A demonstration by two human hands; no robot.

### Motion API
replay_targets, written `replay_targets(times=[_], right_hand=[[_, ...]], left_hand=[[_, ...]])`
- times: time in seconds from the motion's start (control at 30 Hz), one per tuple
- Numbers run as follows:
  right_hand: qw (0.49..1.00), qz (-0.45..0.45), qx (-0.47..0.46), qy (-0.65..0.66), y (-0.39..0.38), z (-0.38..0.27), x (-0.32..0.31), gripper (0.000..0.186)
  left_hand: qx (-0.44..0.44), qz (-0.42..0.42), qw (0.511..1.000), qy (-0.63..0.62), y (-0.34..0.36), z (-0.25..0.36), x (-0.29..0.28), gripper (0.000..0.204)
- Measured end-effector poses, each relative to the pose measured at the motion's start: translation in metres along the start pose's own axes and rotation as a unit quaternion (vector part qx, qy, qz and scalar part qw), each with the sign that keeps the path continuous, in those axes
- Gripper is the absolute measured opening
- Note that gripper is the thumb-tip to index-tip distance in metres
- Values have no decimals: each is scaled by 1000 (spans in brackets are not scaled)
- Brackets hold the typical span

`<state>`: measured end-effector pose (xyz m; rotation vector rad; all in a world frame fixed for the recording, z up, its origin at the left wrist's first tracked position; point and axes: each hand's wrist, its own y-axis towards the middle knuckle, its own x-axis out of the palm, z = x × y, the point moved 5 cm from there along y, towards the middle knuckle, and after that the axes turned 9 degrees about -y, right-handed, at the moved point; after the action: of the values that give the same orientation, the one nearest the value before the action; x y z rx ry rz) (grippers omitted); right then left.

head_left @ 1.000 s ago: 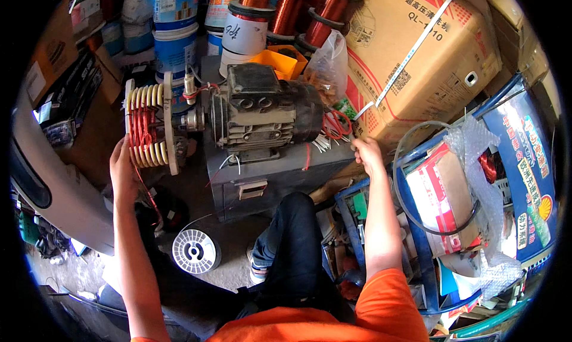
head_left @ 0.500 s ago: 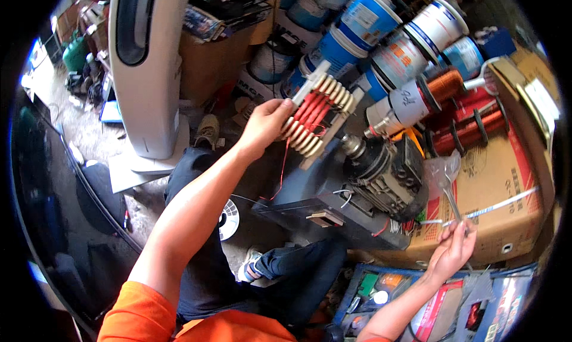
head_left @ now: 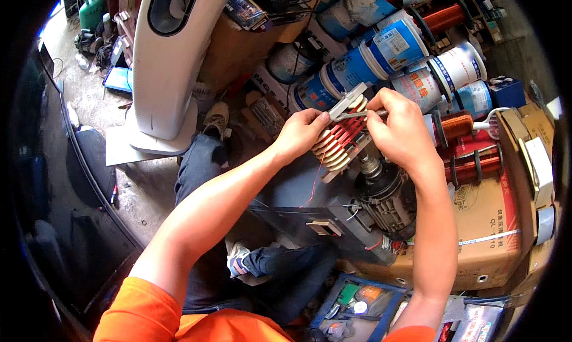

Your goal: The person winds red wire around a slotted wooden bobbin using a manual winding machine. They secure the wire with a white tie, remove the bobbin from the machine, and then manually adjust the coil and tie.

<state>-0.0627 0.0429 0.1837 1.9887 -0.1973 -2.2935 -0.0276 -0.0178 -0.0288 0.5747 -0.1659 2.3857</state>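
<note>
My left hand (head_left: 302, 134) is closed on the upper left end of a coil winding former (head_left: 335, 146), a row of cream ribs with red wire wound between them and pale end bars. A loose strand of red wire (head_left: 314, 184) hangs below it. My right hand (head_left: 398, 126) is closed round a slim grey metal tool (head_left: 356, 115), wrench-like in shape, which lies across the former's upper end close to my left thumb. The tool's far tip is partly hidden by the former and my fingers. Beneath the former's lower right stands a dark electric motor (head_left: 388, 202) with a metal shaft end.
The motor rests on a dark metal box (head_left: 292, 208). Blue and white wire spools (head_left: 396, 41) are stacked behind, with copper wire reels (head_left: 476, 168) on a carton (head_left: 491, 223) at right. A tall white appliance (head_left: 170, 67) stands left. A tray of small parts (head_left: 363, 306) sits near my right forearm.
My right hand has come up and left from beside the carton, bringing the metal tool to the former. My left hand and the former have shifted slightly right in the view.
</note>
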Motion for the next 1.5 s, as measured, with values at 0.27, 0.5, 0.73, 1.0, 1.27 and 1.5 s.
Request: replay_targets(times=[0.27,0.5,0.73,1.0,1.27,1.5], right_hand=[[997,-61,-26,-38,18,9,17,12],[968,-165,-66,-174,25,5,28,14],[928,-134,-81,-337,10,-22,45,17],[915,-113,-70,-381,6,-28,50,14],[911,-82,-79,-395,0,-36,54,12],[910,-83,-98,-393,7,-53,31,6]], left_hand=[[8,15,1000,14,0,-1,-3,40],[-44,-16,974,-222,-9,-13,1,38],[-75,-36,954,-289,-12,-13,7,41],[-49,0,973,-226,-12,-13,4,41],[-54,11,972,-229,-16,-7,4,35],[-62,10,976,-210,-17,-2,6,35]])
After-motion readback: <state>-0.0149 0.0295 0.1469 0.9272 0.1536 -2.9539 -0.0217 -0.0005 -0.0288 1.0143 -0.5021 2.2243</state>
